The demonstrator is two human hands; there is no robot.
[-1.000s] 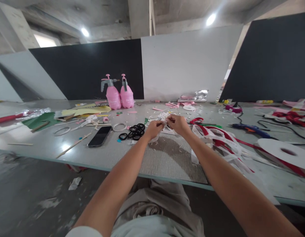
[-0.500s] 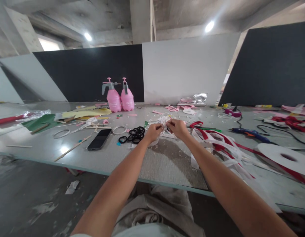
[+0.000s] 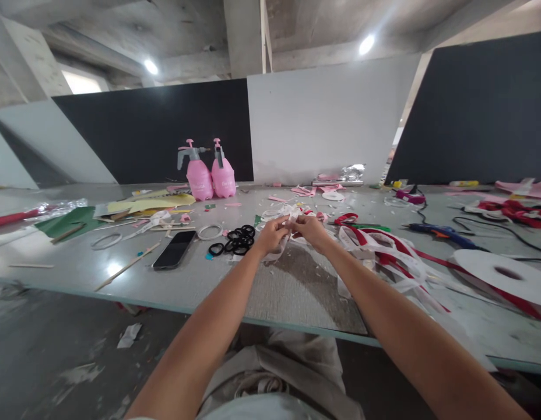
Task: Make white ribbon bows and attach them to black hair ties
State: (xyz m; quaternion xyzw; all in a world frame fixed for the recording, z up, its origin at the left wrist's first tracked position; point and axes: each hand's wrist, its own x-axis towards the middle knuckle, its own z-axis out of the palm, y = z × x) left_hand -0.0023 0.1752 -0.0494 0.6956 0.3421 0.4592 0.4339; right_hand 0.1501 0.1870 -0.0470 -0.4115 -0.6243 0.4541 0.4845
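Note:
Both my hands meet over the middle of the table, fingers pinched close together on a white ribbon (image 3: 277, 254). My left hand (image 3: 273, 234) is closed on it from the left, and a loose part hangs below those fingers. From the right, my right hand (image 3: 312, 231) pinches at the same ribbon, its fingertips almost touching the left ones. The exact fold between the fingertips is too small to make out. Just left of my hands lie several black hair ties (image 3: 241, 238). To the right is a tangle of red and white ribbon (image 3: 384, 251).
A phone (image 3: 174, 249) lies left of the hair ties. Two pink spray bottles (image 3: 211, 178) stand at the back. On the right are a blue glue gun (image 3: 445, 234) with its cord and a large white ribbon spool (image 3: 484, 269). Paper scraps and thin sticks litter the table.
My hands have drawn slightly closer together, and more of the white ribbon shows below my left fingers. The whole view has shifted a little.

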